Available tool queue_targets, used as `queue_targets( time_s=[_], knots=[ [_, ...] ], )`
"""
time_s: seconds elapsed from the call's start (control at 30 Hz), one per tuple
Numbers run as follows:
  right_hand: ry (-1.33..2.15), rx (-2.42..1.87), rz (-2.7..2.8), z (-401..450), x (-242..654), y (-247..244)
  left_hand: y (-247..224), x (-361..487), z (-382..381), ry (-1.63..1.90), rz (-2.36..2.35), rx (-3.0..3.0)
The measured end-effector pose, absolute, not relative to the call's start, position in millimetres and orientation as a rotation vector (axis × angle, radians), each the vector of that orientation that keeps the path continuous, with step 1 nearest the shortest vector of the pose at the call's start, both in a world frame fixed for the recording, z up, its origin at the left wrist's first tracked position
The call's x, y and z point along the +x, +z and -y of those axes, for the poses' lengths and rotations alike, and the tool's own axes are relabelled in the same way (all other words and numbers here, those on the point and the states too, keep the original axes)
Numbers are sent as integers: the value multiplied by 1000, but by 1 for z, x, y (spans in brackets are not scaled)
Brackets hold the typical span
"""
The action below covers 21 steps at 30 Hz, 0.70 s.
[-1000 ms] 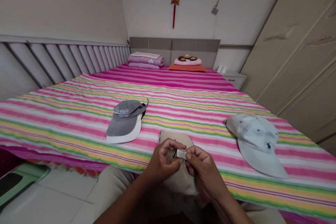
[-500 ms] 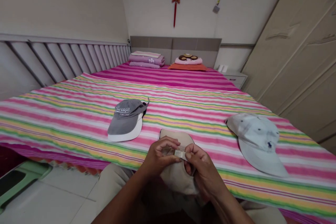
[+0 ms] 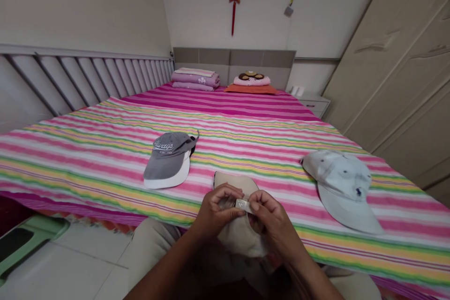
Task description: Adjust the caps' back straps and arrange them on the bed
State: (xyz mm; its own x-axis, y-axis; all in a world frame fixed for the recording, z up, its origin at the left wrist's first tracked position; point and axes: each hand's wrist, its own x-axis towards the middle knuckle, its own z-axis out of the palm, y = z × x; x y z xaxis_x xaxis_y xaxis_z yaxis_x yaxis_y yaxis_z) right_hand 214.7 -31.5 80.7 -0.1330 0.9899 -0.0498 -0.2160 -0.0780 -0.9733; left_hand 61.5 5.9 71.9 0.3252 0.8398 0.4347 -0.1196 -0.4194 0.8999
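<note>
A beige cap (image 3: 239,236) sits at the bed's near edge, partly covered by my hands. My left hand (image 3: 218,208) grips the cap's strap by its metal buckle (image 3: 242,205), thumb below and fingers above. On the buckle's other side, my right hand (image 3: 270,215) pinches the strap end between thumb and fingers. To the left lies a grey cap (image 3: 172,150) on top of a white cap (image 3: 176,179), whose brim shows underneath. A pale cap (image 3: 344,183) with a small dark logo rests on the right, brim toward me.
Striped sheets (image 3: 105,150) cover the bed. Folded bedding (image 3: 195,79) and a pink pillow (image 3: 251,81) are by the headboard (image 3: 260,63). A railing (image 3: 105,72) runs along the left. A green stool (image 3: 42,227) stands on the floor at lower left.
The buckle and my right hand have shifted very slightly. Both hands keep hold of the strap, and the other caps have stayed in place on the bed.
</note>
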Motion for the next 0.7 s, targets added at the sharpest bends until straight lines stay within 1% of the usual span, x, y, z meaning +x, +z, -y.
queue_targets(
  time_s=[0.1, 0.37, 0.53, 0.7],
  knots=[
    [1435, -1039, 1120, 32, 216, 82, 72, 62, -4, 1250, -675, 1569],
    [1437, -1077, 1191, 33, 217, 87, 76, 62, -4, 1105, -635, 1674],
    [1426, -1109, 1313, 32, 224, 88, 76, 57, -6, 1111, -603, 1688],
    [1335, -1167, 1437, 31, 226, 85, 76, 56, -7, 1064, -620, 1804]
  ],
)
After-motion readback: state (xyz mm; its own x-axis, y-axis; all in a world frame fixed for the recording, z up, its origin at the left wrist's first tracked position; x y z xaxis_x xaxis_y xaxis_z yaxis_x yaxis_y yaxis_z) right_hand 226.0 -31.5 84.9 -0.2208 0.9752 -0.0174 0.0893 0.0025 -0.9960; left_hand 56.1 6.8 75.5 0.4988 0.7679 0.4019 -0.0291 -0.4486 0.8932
